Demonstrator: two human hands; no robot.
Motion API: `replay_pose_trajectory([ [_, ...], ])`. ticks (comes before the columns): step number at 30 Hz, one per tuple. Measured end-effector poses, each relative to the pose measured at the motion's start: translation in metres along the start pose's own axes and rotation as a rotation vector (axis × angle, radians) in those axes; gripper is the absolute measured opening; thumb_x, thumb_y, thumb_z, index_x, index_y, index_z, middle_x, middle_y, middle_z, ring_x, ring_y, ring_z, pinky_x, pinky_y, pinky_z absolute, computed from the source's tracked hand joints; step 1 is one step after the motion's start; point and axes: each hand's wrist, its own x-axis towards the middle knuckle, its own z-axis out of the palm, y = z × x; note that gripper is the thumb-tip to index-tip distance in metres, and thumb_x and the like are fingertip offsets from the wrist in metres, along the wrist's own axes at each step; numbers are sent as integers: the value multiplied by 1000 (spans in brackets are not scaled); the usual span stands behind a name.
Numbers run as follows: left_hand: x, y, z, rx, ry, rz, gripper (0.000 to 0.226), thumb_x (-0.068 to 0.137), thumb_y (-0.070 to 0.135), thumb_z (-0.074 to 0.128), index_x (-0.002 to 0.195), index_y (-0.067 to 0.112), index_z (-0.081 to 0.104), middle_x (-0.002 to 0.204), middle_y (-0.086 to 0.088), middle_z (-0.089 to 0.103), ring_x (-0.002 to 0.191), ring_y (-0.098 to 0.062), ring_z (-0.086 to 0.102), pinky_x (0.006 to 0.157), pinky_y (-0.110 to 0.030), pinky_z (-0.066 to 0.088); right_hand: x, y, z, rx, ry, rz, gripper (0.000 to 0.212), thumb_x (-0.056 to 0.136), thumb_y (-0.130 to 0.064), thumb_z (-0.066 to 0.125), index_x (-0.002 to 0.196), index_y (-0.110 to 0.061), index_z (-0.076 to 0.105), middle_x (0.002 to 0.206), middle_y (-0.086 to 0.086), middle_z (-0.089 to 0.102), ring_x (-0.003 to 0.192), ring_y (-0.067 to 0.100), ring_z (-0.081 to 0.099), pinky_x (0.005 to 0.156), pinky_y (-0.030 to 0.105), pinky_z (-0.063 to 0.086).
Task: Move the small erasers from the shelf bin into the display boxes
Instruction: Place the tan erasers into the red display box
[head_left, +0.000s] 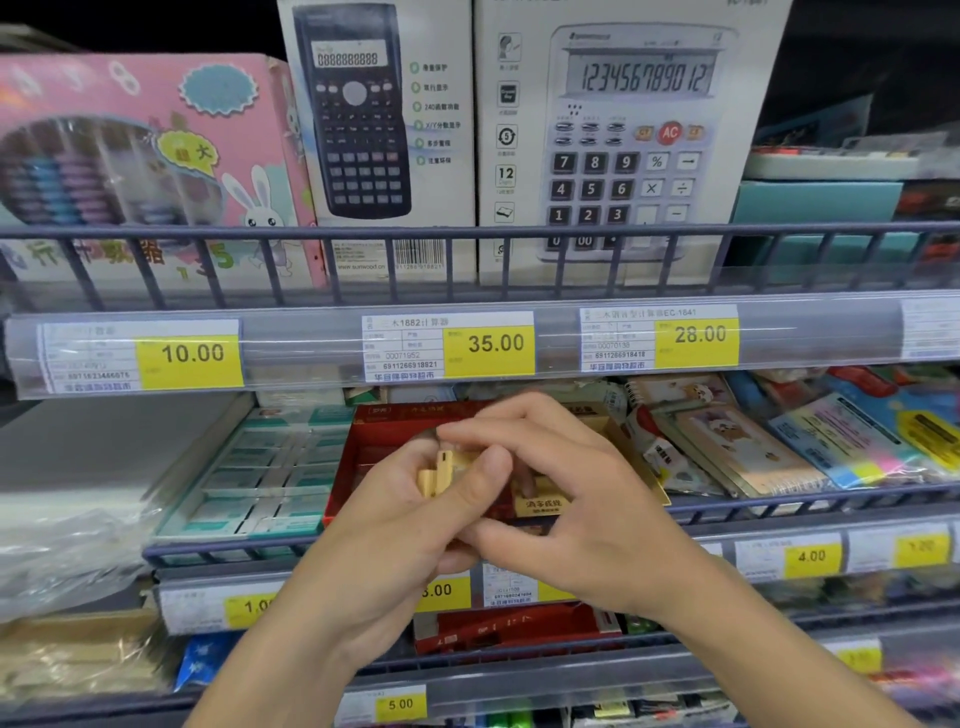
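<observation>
Several small tan block erasers (439, 474), matte and rectangular, stand with long axes roughly upright in the curled left hand (415, 514). The right hand (550, 478) curls over them, fingertips touching, above the glossy red cardboard display box (363, 457) near the shelf's front rail (779, 506).
</observation>
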Motion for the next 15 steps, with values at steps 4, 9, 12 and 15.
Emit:
replay_pose_trajectory([
  [4, -6, 0, -6, -48, -94, -33, 79, 70, 65, 84, 112, 0, 69, 75, -6, 55, 53, -6, 45, 44, -17, 34, -8, 7, 3, 27, 104, 51, 46, 86, -24, 75, 131, -30, 64, 104, -10, 53, 91, 15, 58, 75, 19, 46],
  [9, -5, 1, -12, -99, -116, -108, 41, 85, 35, 76, 108, 1, 75, 83, -10, 59, 55, -6, 45, 37, -15, 32, -15, 11, 6, 150, 173, 94, 38, 87, -26, 74, 123, -31, 63, 107, -7, 57, 91, 24, 63, 75, 34, 54],
  [12, -4, 1, -12, -115, -85, -86, 43, 75, 27, 83, 111, 4, 77, 82, -7, 62, 56, -6, 44, 35, -14, 31, -19, 11, 5, 195, 172, 102, 37, 87, -24, 73, 122, -30, 59, 107, -4, 62, 94, 26, 63, 79, 33, 52],
  [15, -4, 0, -12, -103, -28, -71, 50, 63, 24, 90, 109, 9, 80, 73, -4, 62, 53, -6, 45, 34, -15, 31, -23, 12, 3, 213, 148, 120, 40, 89, -24, 72, 126, -26, 56, 113, -2, 63, 99, 27, 62, 82, 33, 52],
])
